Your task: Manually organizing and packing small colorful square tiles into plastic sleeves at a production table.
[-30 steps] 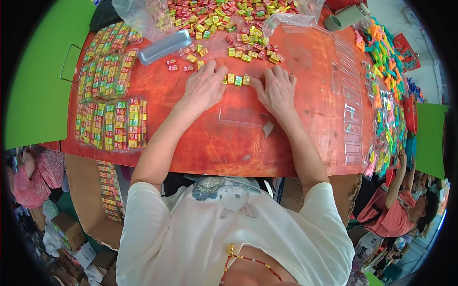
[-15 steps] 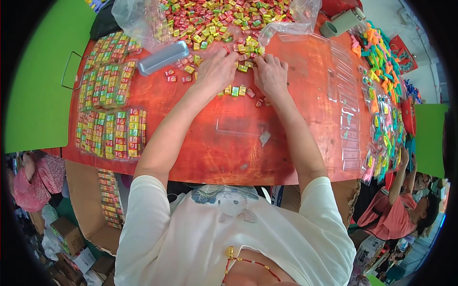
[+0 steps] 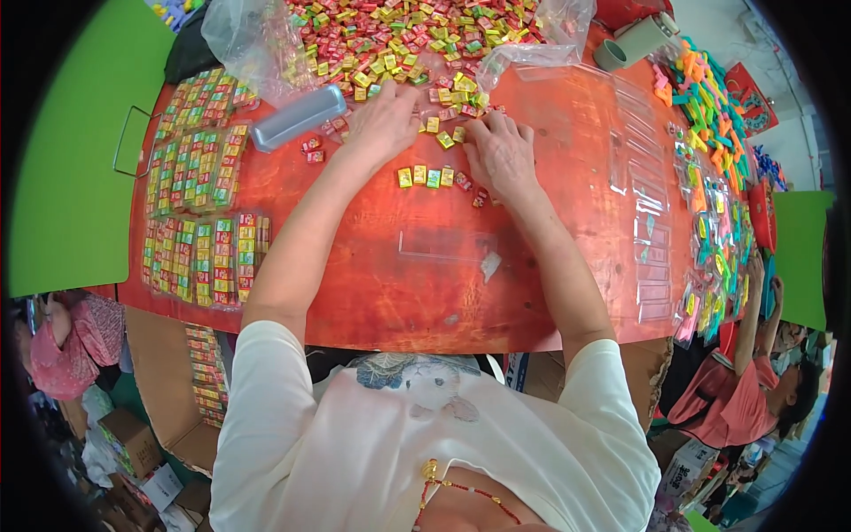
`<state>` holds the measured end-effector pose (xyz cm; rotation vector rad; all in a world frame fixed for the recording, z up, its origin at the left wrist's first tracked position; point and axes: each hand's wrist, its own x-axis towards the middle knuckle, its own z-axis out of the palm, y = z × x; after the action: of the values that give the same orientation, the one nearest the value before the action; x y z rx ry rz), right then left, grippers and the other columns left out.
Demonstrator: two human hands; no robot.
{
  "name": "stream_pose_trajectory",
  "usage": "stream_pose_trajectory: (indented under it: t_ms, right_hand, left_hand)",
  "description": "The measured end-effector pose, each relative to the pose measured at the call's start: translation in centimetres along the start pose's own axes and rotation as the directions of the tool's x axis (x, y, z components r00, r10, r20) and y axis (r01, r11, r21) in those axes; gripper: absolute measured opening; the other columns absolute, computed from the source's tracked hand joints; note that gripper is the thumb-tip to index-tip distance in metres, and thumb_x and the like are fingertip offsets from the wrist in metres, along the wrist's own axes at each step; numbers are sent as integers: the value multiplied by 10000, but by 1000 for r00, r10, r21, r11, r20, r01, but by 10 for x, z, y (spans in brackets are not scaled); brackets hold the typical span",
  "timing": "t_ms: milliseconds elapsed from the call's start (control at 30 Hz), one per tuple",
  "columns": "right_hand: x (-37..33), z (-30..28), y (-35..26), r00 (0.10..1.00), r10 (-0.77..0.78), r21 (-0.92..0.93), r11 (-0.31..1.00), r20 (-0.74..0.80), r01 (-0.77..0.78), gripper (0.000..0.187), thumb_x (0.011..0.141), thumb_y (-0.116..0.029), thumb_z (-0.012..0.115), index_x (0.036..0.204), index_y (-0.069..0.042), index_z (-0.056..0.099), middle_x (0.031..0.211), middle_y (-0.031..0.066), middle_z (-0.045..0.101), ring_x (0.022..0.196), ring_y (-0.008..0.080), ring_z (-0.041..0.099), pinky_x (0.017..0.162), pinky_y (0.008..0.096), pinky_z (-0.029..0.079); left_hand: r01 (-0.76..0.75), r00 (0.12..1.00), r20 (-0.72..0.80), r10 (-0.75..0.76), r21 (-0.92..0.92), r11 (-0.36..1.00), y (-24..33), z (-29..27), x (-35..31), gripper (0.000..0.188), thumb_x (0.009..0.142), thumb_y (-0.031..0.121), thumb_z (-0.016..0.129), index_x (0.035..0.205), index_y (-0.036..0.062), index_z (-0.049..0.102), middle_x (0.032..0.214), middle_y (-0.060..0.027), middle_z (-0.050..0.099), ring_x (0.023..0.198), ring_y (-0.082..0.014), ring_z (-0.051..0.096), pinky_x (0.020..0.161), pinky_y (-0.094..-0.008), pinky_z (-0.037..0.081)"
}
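Observation:
A large heap of small red, yellow and green boxes (image 3: pixel 399 62) lies at the far middle of the table. At its near edge my left hand (image 3: pixel 383 127) rests with bent fingers slightly apart; its fingertips are partly hidden among the boxes. My right hand (image 3: pixel 502 152) is palm down to the right of some loose yellow boxes (image 3: pixel 445 139), fingers spread, the fingertips close to the boxes. Nearer to me, a short row of yellow and green boxes (image 3: pixel 426 177) stands side by side. Two or three red boxes (image 3: pixel 479 197) lie beside its right end.
A translucent bluish tray (image 3: pixel 299 118) sits left of the heap. Filled packs of boxes (image 3: pixel 199 257) line the left side. An empty clear tray (image 3: pixel 448 245) lies in front of me. Clear trays (image 3: pixel 651 222), colourful plastic toys (image 3: pixel 709 106) and a flask (image 3: pixel 647 42) are to the right.
My left hand has shifted left, away from the right hand, and its fingers have opened a little. The right hand's fingers have spread. Two yellow boxes between the hands have come nearer the row.

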<state>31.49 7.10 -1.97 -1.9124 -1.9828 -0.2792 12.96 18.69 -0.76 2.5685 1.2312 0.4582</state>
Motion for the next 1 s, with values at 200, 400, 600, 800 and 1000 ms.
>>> stream_pose_trajectory:
  t_ms: [200, 400, 600, 800, 1000]
  right_hand:
    - [8, 11, 10, 999, -24, 18, 1000, 40, 23, 195, 847, -201, 688, 1038, -160, 692, 1001, 34, 624, 1010, 243, 617, 862, 435, 432]
    - [-21, -2, 17, 994, -104, -18, 995, -23, 103, 216, 827, -136, 640, 1032, -155, 706, 948, 51, 613, 953, 241, 611, 857, 424, 420]
    - [-49, -23, 3, 997, -43, 53, 998, -66, 47, 158, 850, -179, 672, 999, -132, 689, 944, 64, 593, 943, 261, 597, 853, 435, 415]
    - [-48, -26, -19, 997, -58, 70, 996, 41, 55, 197, 828, -262, 717, 922, -99, 657, 917, 80, 580, 914, 269, 588, 838, 436, 411]
    - [-39, -22, -24, 1000, -1, 44, 999, 31, 0, 195, 833, -259, 709, 880, -83, 638, 877, 88, 571, 874, 269, 580, 822, 430, 404]
  left_hand:
    - [-104, 994, -8, 105, 30, 994, 6, -17, -48, 254, 864, 151, 619, 1081, 34, 558, 1062, -187, 594, 973, -359, 663, 783, -503, 548]
    - [-90, 994, 62, 85, 84, 992, 2, -23, -89, 226, 869, 146, 636, 1058, 55, 554, 1015, -176, 600, 953, -352, 663, 777, -489, 547]
    - [-33, 986, 166, 24, 52, 998, 6, -32, -96, 259, 862, 148, 674, 1068, 65, 541, 1032, -164, 569, 986, -371, 656, 751, -489, 560]
    - [16, 973, 231, -11, -23, 1000, 8, -30, -91, 286, 878, 183, 688, 1086, 69, 528, 1090, -168, 531, 1024, -383, 647, 748, -502, 562]
    - [17, 977, 213, -11, -25, 1000, 9, -29, -87, 302, 881, 193, 690, 1107, 86, 520, 1099, -169, 528, 1027, -390, 641, 747, -506, 558]
